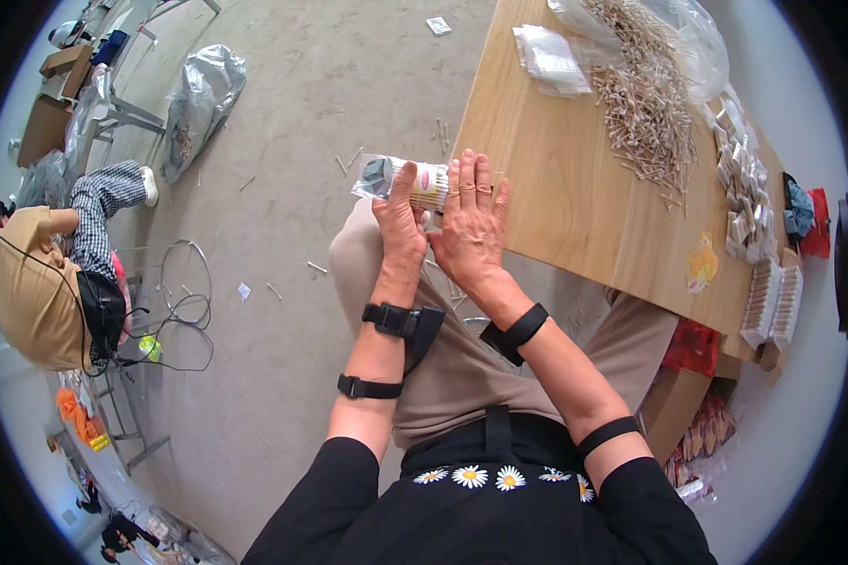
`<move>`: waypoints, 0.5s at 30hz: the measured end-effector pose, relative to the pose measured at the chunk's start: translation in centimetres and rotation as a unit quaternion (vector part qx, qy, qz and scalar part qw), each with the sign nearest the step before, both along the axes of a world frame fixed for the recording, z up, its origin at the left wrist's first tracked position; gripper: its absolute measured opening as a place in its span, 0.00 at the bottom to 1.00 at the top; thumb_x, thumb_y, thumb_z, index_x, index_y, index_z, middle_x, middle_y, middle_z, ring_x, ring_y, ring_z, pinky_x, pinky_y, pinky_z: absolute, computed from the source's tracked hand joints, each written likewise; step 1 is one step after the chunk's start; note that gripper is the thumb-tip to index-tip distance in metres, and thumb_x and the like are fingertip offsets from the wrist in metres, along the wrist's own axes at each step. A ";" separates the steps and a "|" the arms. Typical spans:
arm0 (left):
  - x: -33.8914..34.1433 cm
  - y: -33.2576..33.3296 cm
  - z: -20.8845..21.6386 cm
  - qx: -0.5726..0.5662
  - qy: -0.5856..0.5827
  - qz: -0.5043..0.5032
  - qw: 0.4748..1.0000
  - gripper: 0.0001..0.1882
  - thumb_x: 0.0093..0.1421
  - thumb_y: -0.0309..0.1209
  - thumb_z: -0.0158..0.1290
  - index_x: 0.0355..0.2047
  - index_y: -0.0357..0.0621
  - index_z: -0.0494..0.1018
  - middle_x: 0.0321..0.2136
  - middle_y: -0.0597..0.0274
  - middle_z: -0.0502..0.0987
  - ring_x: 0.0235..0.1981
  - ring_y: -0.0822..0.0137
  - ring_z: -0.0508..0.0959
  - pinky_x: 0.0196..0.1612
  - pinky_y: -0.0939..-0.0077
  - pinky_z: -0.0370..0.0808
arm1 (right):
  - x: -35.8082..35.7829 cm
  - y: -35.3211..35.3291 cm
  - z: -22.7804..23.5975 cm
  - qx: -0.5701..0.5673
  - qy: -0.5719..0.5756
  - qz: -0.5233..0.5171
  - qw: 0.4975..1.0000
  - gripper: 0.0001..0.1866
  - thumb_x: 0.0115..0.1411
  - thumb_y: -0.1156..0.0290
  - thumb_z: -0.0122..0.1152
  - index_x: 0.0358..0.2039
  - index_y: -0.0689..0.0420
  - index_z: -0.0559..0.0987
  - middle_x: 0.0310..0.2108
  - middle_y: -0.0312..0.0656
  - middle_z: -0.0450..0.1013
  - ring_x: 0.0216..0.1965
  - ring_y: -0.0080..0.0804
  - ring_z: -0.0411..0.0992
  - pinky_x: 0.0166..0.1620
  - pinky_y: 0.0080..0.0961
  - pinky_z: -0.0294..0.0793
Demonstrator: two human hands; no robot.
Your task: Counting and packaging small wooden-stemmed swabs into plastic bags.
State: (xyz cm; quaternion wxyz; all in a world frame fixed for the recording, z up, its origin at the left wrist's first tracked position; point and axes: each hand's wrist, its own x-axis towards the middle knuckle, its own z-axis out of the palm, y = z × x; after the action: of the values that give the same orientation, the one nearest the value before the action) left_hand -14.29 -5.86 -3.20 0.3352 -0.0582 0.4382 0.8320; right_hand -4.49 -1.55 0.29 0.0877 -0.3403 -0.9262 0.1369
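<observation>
A small clear pack of cotton swabs (428, 181) with a printed label lies across in front of me, just left of the table corner. My left hand (401, 224) is closed round its middle, thumb on top; the other fingers are mostly hidden beneath. The loose end of the plastic sticks out past that thumb. My right hand (471, 224) has its fingers stretched out flat, back of the hand up, against the pack's right end. Whether its palm presses on the pack is hidden.
On the wooden table (546, 179) are a heap of loose swabs (645, 108), flat clear bags (551, 61) and filled packs (746, 188) along the right edge. A cardboard box (674, 405) stands below. Another person (42, 282) sits at the left, near a plastic sack (203, 108).
</observation>
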 end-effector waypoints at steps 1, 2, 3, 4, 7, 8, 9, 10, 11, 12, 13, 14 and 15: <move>0.1 0.2 0.0 0.012 -0.004 0.006 1.000 0.17 0.56 0.37 0.66 0.40 0.47 0.72 0.34 0.68 0.77 0.35 0.72 0.79 0.38 0.75 0.80 | -0.1 0.0 -0.5 0.013 0.013 0.000 1.000 0.49 0.51 0.59 0.65 0.68 0.66 0.55 0.73 0.52 0.42 0.74 0.48 0.36 0.71 0.57 0.31; 0.1 0.3 -0.3 0.024 -0.007 0.014 1.000 0.15 0.57 0.35 0.66 0.39 0.47 0.73 0.35 0.68 0.77 0.35 0.72 0.79 0.38 0.74 0.80 | -0.2 -0.1 -0.6 0.025 0.027 0.001 0.999 0.47 0.53 0.59 0.62 0.68 0.66 0.55 0.73 0.52 0.42 0.75 0.48 0.35 0.71 0.57 0.30; 0.1 0.5 -0.7 0.024 -0.007 0.014 1.000 0.15 0.57 0.35 0.66 0.39 0.47 0.73 0.35 0.68 0.77 0.35 0.72 0.79 0.38 0.74 0.80 | -0.3 -0.1 -0.7 0.025 0.027 0.002 0.999 0.47 0.53 0.59 0.62 0.68 0.66 0.55 0.73 0.52 0.42 0.75 0.48 0.35 0.71 0.57 0.30; 0.2 0.7 -1.0 0.031 -0.012 0.021 0.999 0.13 0.57 0.33 0.65 0.38 0.47 0.73 0.35 0.68 0.77 0.35 0.72 0.79 0.38 0.74 0.80 | -0.4 -0.2 -0.8 0.034 0.016 0.000 0.999 0.45 0.54 0.58 0.60 0.68 0.66 0.55 0.73 0.52 0.42 0.75 0.48 0.35 0.71 0.57 0.30; 0.5 0.9 -1.2 0.048 -0.016 0.019 0.999 0.11 0.59 0.29 0.64 0.39 0.47 0.73 0.36 0.69 0.77 0.36 0.73 0.78 0.39 0.75 0.80 | -0.5 -0.3 -0.9 0.037 0.015 0.001 0.999 0.43 0.56 0.60 0.58 0.68 0.66 0.56 0.73 0.52 0.42 0.74 0.48 0.36 0.70 0.58 0.29; 0.7 1.0 -0.9 0.059 -0.013 0.008 0.998 0.11 0.59 0.28 0.63 0.39 0.46 0.73 0.36 0.69 0.76 0.37 0.73 0.78 0.40 0.75 0.80 | -0.5 -0.2 -0.9 0.033 0.027 0.001 0.999 0.42 0.56 0.61 0.57 0.68 0.66 0.56 0.73 0.52 0.42 0.74 0.48 0.36 0.70 0.59 0.29; 0.9 1.1 -0.7 0.058 -0.014 0.009 0.998 0.11 0.59 0.28 0.63 0.39 0.46 0.73 0.36 0.69 0.76 0.37 0.73 0.78 0.40 0.75 0.80 | -0.5 -0.1 -1.0 0.032 0.025 0.001 0.999 0.42 0.56 0.61 0.57 0.68 0.66 0.56 0.73 0.52 0.42 0.74 0.48 0.36 0.70 0.59 0.29; 1.1 1.2 -0.4 0.068 -0.011 -0.001 0.998 0.11 0.59 0.28 0.63 0.40 0.46 0.73 0.36 0.69 0.76 0.38 0.73 0.78 0.41 0.75 0.79 | -0.6 0.0 -1.1 0.052 0.012 0.006 0.999 0.41 0.57 0.63 0.56 0.68 0.66 0.56 0.73 0.52 0.42 0.74 0.48 0.36 0.70 0.59 0.29; 1.2 1.2 -0.4 0.078 -0.007 -0.010 0.997 0.11 0.60 0.28 0.62 0.41 0.45 0.72 0.37 0.69 0.76 0.38 0.74 0.77 0.42 0.76 0.79 | -0.6 0.1 -1.2 0.071 -0.001 0.011 0.997 0.40 0.57 0.64 0.55 0.68 0.66 0.56 0.73 0.52 0.42 0.74 0.48 0.36 0.70 0.60 0.29; 1.2 1.1 -0.4 0.078 -0.007 -0.010 0.997 0.11 0.60 0.28 0.62 0.41 0.45 0.72 0.37 0.69 0.76 0.38 0.74 0.77 0.42 0.76 0.79 | -0.7 0.1 -1.3 0.070 -0.001 0.011 0.997 0.40 0.57 0.64 0.55 0.68 0.66 0.56 0.73 0.52 0.42 0.74 0.48 0.36 0.70 0.60 0.29; 1.1 1.0 -0.3 0.080 -0.002 -0.020 0.997 0.12 0.60 0.27 0.62 0.42 0.45 0.72 0.37 0.69 0.76 0.39 0.74 0.77 0.43 0.75 0.79 | -0.7 0.1 -1.3 0.070 0.002 0.014 0.997 0.39 0.57 0.65 0.54 0.68 0.66 0.56 0.73 0.52 0.42 0.74 0.48 0.36 0.70 0.60 0.30; 1.0 1.0 -0.2 0.083 0.005 -0.030 0.996 0.13 0.60 0.26 0.62 0.42 0.45 0.72 0.38 0.68 0.76 0.39 0.74 0.77 0.44 0.75 0.78 | -0.8 0.2 -1.3 0.071 0.005 0.018 0.997 0.39 0.58 0.66 0.54 0.68 0.66 0.56 0.73 0.52 0.43 0.74 0.49 0.36 0.70 0.60 0.30; 1.0 1.1 -0.2 0.085 0.006 -0.030 0.996 0.13 0.60 0.26 0.62 0.42 0.45 0.72 0.38 0.68 0.76 0.39 0.74 0.77 0.44 0.75 0.78 | -0.8 0.3 -1.4 0.073 0.006 0.018 0.997 0.39 0.58 0.66 0.54 0.68 0.66 0.56 0.73 0.52 0.43 0.74 0.49 0.36 0.70 0.60 0.30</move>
State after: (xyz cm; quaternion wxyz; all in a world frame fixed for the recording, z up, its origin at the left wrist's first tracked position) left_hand -13.27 -4.80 -3.35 0.3615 -0.0117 0.3696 0.8559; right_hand -5.25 -1.27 -1.11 0.1156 -0.3156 -0.9390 0.0725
